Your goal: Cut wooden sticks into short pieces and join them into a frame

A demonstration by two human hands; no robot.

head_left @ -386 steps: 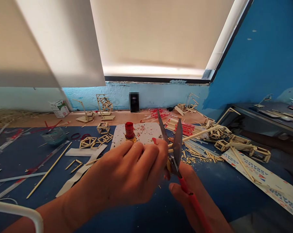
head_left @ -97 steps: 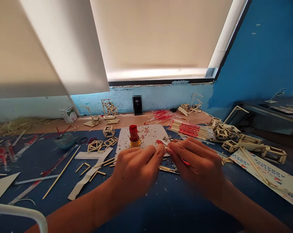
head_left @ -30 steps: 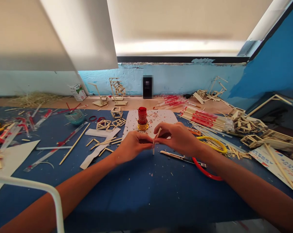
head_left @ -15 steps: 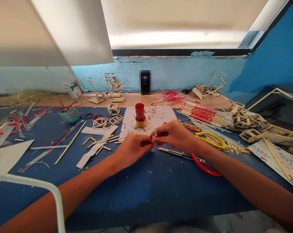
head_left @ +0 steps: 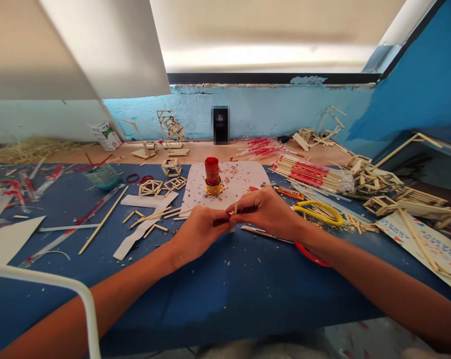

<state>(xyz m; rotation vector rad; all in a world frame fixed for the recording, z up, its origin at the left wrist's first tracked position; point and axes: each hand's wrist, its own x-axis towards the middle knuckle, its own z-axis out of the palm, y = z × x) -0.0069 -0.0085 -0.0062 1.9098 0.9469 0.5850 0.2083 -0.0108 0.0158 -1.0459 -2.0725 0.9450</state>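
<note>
My left hand (head_left: 201, 227) and my right hand (head_left: 265, 212) meet just in front of the white board (head_left: 244, 174). Between their fingertips are small wooden sticks (head_left: 236, 205); one stands nearly upright, and the fingers hide how the pieces join. Both hands are closed in a pinch. Behind them on the board stands a red candle (head_left: 211, 169) in a gold holder (head_left: 214, 188). Below my right hand lies a utility knife (head_left: 261, 233), partly covered by the wrist. Scissors with a yellow handle (head_left: 319, 213) and a red handle (head_left: 311, 254) lie around my right forearm.
Small wooden frames (head_left: 150, 188) and paper strips (head_left: 145, 227) lie left of the board. A jar (head_left: 103, 175) stands farther left. Bundled sticks in plastic (head_left: 311, 173) and more wooden frames (head_left: 382, 204) fill the right. A white curved tube (head_left: 61, 280) crosses the lower left.
The whole view has shifted slightly, so things appear a little farther left. Both hands stay together on the sticks, and the upright piece has turned slightly.
</note>
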